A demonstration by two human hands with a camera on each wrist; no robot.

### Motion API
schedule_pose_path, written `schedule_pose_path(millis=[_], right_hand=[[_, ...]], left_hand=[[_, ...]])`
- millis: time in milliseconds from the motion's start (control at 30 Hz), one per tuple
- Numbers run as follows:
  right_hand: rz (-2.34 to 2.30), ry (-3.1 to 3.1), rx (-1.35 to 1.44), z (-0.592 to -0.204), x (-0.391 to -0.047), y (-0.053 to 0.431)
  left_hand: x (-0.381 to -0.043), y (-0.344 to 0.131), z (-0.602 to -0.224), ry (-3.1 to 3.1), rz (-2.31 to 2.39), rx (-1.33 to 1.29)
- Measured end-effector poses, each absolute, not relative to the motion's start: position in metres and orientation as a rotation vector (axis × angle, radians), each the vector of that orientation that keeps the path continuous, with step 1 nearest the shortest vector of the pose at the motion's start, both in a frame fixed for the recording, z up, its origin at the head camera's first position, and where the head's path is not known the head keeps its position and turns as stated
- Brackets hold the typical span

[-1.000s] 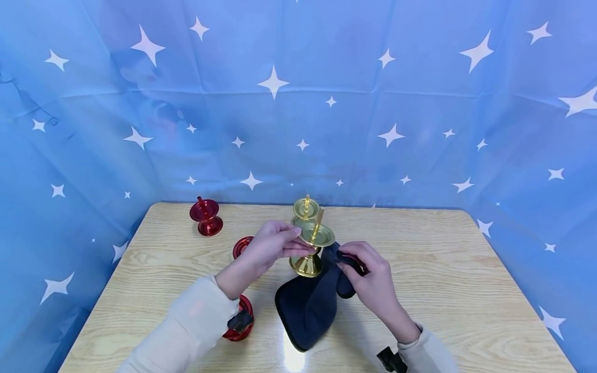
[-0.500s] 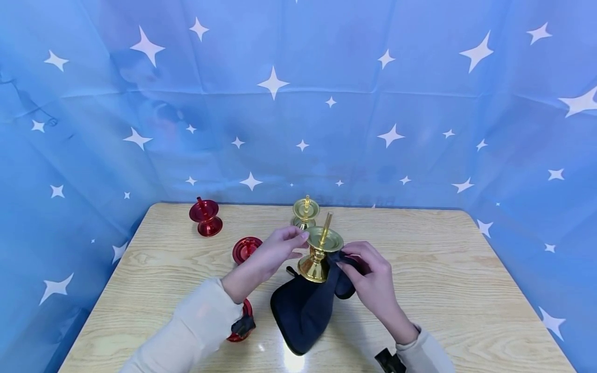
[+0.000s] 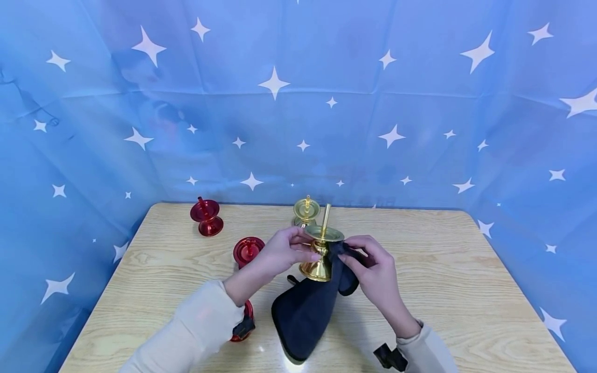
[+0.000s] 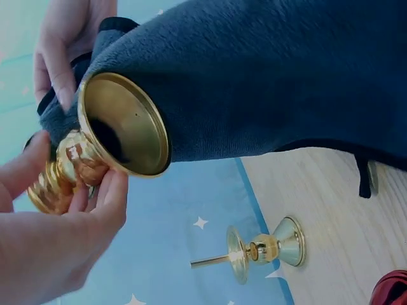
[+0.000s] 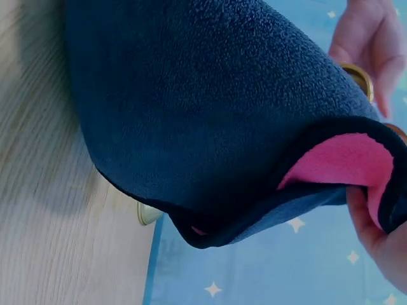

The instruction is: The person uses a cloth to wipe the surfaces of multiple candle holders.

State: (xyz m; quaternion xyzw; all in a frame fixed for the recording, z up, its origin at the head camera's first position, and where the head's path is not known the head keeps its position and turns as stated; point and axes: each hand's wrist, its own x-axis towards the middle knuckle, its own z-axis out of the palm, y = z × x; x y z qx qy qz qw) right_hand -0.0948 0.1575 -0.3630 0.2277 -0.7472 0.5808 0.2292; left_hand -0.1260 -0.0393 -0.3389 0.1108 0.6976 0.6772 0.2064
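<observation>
Blue cloth makes up the biggest thing before me, a curtain (image 3: pixel 224 116) printed with white stars (image 3: pixel 274 83). Low on it, just above the counter's back edge, run some faint marks (image 3: pixel 366 201) like lettering, too pale to read. Next comes the pale wood counter (image 3: pixel 443 290).

Over its middle hangs one navy towel (image 3: pixel 305 311), edged in black; only the right wrist view shows its bright pink lining (image 5: pixel 346 155).

Two hands are at work above the counter. The left hand (image 3: pixel 284 254) has fingers and thumb curled round the stem of the held gold stand (image 3: pixel 322 250), which is raised and nearly upright, in front of its twin. The right hand (image 3: pixel 375 264) pinches a fold of the towel against that stand's right side. From the left wrist I can see up into the stand's hollow base, dark at the centre, which the head view hides.

I count two gold stands, the second gold stand (image 3: pixel 306 210) standing by the back edge. The red stands number three: one at back left (image 3: pixel 207 215), one beside the left forearm (image 3: pixel 247 251), one partly hidden behind the left wrist (image 3: pixel 249 311).

Smallest is the towel's black loop (image 4: pixel 364 178).
</observation>
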Motion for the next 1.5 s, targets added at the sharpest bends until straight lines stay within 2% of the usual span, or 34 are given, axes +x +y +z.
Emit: schedule_pose_path(millis=[433, 1067, 1500], right_hand=[[1.656, -2.019, 0.727, -0.363, -0.096, 0.158], [1.720, -2.104, 0.610, -0.367, -0.096, 0.159], [1.727, -2.114, 0.650, -0.362, -0.096, 0.156]], left_hand=[[-0.126, -0.038, -0.344, 1.966, 1.908, 0.201], [-0.124, -0.034, -0.346, 2.010, 1.924, 0.084], [-0.125, -0.032, -0.351, 2.166, 1.889, 0.123]])
